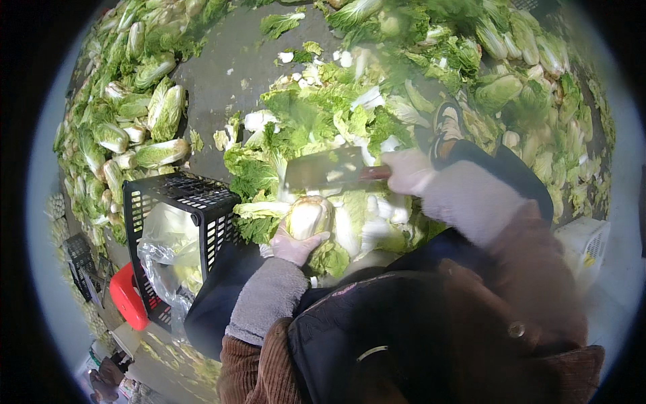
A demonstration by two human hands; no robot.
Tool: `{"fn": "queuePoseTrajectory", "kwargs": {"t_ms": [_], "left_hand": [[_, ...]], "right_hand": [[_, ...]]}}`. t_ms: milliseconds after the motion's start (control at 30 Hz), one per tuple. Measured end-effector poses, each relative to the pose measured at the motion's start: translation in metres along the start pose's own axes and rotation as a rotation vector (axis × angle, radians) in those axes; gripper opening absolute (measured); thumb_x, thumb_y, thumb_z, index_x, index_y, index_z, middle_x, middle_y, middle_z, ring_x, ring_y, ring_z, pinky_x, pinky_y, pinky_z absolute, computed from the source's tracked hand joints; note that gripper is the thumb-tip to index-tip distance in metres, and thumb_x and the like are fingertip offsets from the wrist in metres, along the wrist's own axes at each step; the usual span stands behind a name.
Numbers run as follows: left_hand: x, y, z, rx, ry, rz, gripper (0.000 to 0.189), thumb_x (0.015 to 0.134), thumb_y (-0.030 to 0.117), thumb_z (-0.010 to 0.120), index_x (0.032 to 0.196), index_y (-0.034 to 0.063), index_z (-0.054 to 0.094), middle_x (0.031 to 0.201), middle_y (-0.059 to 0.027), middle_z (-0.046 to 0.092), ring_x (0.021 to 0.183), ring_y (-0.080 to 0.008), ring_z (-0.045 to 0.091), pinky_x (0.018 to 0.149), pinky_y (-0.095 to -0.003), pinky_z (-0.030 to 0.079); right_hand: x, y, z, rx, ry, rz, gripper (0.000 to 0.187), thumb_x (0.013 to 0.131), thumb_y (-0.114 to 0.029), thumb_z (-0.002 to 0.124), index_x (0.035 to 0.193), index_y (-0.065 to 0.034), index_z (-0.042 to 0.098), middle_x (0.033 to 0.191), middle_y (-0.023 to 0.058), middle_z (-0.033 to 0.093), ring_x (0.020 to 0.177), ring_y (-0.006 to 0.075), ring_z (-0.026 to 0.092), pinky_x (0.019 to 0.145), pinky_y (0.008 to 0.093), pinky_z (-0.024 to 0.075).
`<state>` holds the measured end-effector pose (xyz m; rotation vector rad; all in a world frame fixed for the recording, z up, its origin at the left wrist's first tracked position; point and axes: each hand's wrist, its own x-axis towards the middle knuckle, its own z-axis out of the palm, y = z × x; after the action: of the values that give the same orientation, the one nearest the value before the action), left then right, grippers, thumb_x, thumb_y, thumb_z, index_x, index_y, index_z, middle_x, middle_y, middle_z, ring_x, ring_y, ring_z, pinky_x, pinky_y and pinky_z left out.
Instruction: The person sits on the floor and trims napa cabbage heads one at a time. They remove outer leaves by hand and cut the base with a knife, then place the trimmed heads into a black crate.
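My left hand [298, 245], in a thin pale glove, grips a napa cabbage [307, 217] by its side, with the white base end facing up. In my right hand [409, 170], gloved as well, is a cleaver [325, 169] held by its brown wooden handle. The broad blade points left, just above and beyond the cabbage; it is slightly blurred. Whether its edge touches anything, I cannot tell. Loose green leaves [303, 116] and white stem pieces [376, 222] lie heaped around the cabbage and under the cleaver.
A black plastic crate [214, 202], lined with a clear bag [174, 237] of cabbage, rests on its side at my left, beside a red plastic object [128, 298]. Whole cabbages [166, 108] pile up far left and far right [535, 101]. A white crate [583, 245] stands at right.
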<state>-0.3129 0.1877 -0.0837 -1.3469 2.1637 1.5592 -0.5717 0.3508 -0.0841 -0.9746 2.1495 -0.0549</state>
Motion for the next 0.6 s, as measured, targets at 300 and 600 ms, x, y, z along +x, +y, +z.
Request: {"fn": "queuePoseTrajectory", "kwargs": {"t_ms": [300,600], "left_hand": [[0.008,-0.006,0.035,0.301,0.022,-0.034,0.1,0.053,0.058,0.081,0.131,0.0051,0.047,0.118,-0.021,0.057,0.115,-0.0332,0.052,0.103,-0.0429,0.035],[0.014,-0.008,0.047,0.57,0.058,-0.081,0.098,0.051,0.065,0.076,0.12,-0.0015,0.051,0.116,-0.0224,0.056,0.111,-0.0338,0.052,0.1,-0.0449,0.035]], "right_hand": [[-0.082,-0.024,-0.018,0.676,0.238,0.006,0.018,0.078,-0.02,0.065,0.086,-0.0049,0.058,0.066,0.006,0.051,0.061,0.0132,0.043,0.057,0.0296,0.0386],[-0.082,-0.026,0.037,0.5,0.107,-0.142,0.01,0.078,-0.012,0.065,0.084,-0.0058,0.06,0.074,0.0166,0.059,0.071,0.0316,0.062,0.063,0.0361,0.0484]]}}
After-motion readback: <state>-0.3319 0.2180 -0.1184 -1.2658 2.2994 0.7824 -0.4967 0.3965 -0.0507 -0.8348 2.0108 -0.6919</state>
